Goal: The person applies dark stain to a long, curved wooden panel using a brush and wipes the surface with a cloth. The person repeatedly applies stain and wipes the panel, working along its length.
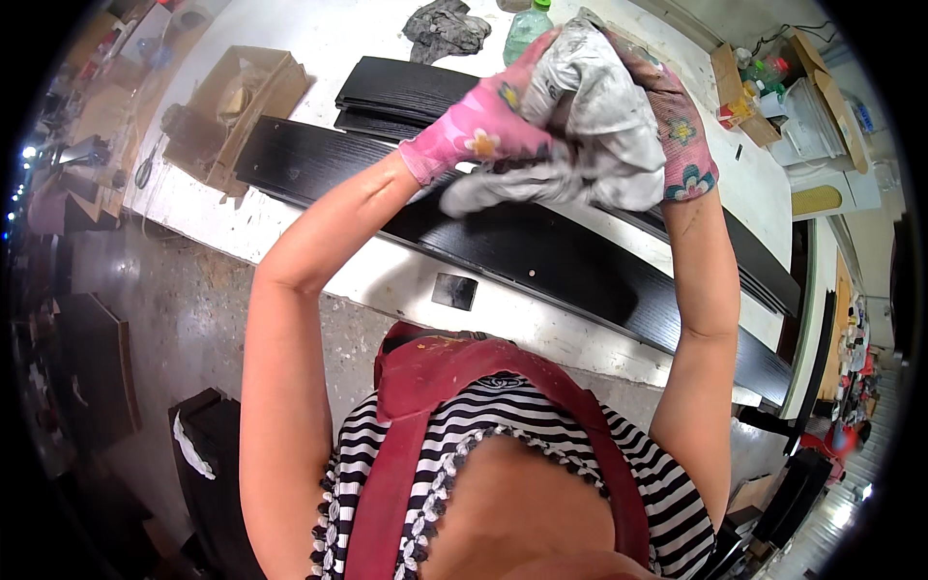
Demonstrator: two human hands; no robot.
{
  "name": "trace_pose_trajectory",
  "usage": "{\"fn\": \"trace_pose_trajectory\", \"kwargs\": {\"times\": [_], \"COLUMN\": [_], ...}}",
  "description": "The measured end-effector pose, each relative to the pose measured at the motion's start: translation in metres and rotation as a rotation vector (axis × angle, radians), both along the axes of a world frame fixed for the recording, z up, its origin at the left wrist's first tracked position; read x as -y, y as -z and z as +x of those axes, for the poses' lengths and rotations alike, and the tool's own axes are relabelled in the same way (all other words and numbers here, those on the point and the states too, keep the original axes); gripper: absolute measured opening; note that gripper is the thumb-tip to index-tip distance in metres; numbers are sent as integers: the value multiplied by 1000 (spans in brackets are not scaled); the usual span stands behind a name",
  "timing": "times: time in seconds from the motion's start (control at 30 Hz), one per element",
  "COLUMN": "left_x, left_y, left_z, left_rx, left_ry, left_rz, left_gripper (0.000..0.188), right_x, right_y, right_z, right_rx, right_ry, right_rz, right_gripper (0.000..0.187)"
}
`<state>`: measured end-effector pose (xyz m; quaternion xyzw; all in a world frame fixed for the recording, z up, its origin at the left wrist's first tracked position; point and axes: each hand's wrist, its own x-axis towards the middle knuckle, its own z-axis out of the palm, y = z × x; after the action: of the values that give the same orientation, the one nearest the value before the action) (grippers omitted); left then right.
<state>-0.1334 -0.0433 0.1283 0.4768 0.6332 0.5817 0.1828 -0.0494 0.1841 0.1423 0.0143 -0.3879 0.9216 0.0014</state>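
Both my hands are raised over the worktable, gripping a crumpled white-grey rag (604, 121) between them. My left hand (493, 121), in a pink flowered work glove, closes on the rag's left side. On its right side my right hand (684, 130) grips it, in a darker, dirtier flowered glove. A loose end of the rag hangs down at the left, slightly blurred. Beneath lies a long black wood-grain board (541, 256), running from upper left to lower right. More black boards (411, 89) are stacked behind it, partly hidden by my hands and the rag.
The white worktable (362, 275) bears a cardboard box (232, 106), scissors (145, 172), a dark grey rag (445, 31) and a green-capped bottle (527, 34). A small black square piece (454, 291) lies by the near edge. Another box (788, 87) with bottles stands at right.
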Motion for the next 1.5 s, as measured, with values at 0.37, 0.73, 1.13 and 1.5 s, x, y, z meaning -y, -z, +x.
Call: {"fn": "trace_pose_trajectory", "kwargs": {"times": [0.37,0.73,1.13,1.5], "left_x": [15,24,19,11], "left_y": [4,-1,31,40], "left_z": [-29,7,4,15], "left_rx": [462,667,1382,870], "left_ry": [-125,-170,172,-105], "left_rz": [178,513,659,610], "left_gripper": [48,73,72,76], "right_x": [40,39,107,91], "right_y": [8,2,24,31], "right_z": [10,-22,47,-3], "right_rx": [-395,-414,-830,-13], "right_ry": [519,1047,134,125], "right_rz": [1448,674,1651,635], "right_gripper": [74,47,49,75]}}
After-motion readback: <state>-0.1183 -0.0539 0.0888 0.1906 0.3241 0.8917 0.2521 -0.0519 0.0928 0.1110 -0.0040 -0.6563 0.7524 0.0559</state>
